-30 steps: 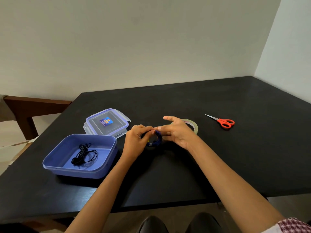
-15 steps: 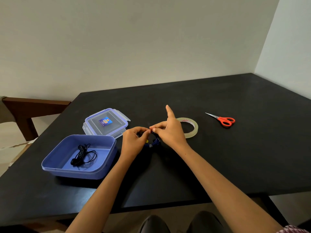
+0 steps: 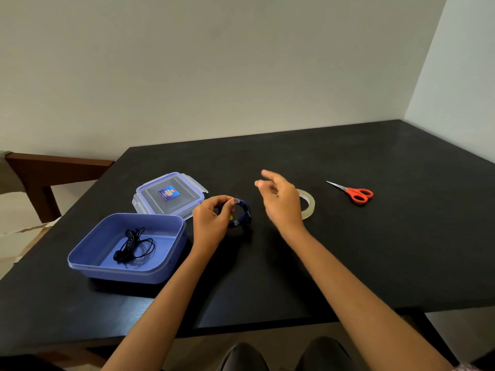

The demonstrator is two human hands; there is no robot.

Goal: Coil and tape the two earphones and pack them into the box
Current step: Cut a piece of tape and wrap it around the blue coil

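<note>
Blue earphone coil (image 3: 242,214) pinched upright in left hand (image 3: 211,223) — just above the table (image 3: 375,250), right of the open box (image 3: 126,247). Right hand (image 3: 281,204) empty, fingers loosely spread, blurred. Box lies leftward — nearer the left hand; black earphone (image 3: 132,246) already inside.

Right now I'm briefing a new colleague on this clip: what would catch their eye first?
Probably the two hands at the table's middle: the left hand pinches a blue coiled earphone, while the right hand hangs open, blurred, in front of the tape roll. Next, the open blue box on the left, with a black coiled earphone inside and its lid behind. The red-handled scissors stand out far right.
</note>
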